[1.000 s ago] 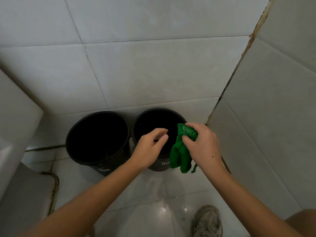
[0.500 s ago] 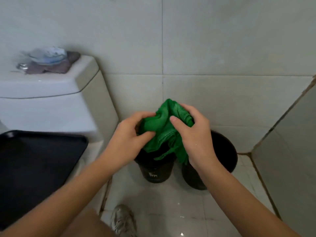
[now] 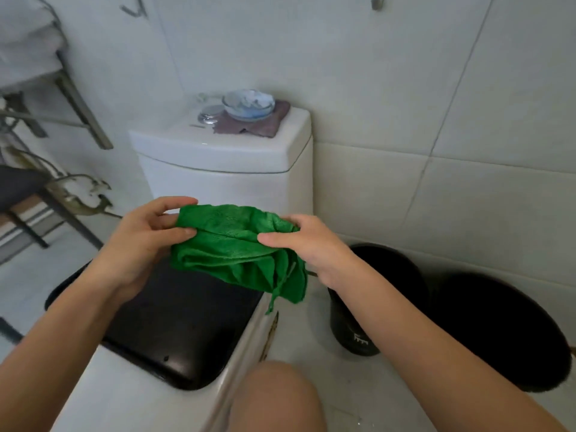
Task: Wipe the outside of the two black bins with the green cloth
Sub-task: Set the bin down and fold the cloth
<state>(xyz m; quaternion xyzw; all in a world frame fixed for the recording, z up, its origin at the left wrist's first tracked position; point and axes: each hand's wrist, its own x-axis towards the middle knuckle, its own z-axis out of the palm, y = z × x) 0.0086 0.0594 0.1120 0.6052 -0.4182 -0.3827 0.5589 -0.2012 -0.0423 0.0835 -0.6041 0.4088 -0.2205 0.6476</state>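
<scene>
While both hands pinch it, left hand (image 3: pixel 137 244) at 9 o'clock, right hand (image 3: pixel 307 247) at 3, the green cloth (image 3: pixel 233 247) looks soft, light, best bunched.

Soft, even, cool daylight with no hard shadows. Mild sheen on the black toilet lid (image 3: pixel 174 325) and the floor tiles (image 3: pixel 352 397). Wide-angle bending curves the wall tiles (image 3: pixel 389 88) near the edges; overall slightly soft focus.

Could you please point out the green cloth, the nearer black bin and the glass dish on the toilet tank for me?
green cloth (image 3: pixel 230 244), head view, middle of its bunched folds.
nearer black bin (image 3: pixel 355 325), head view, outer wall.
glass dish (image 3: pixel 248 103), head view, its bowl.
</scene>
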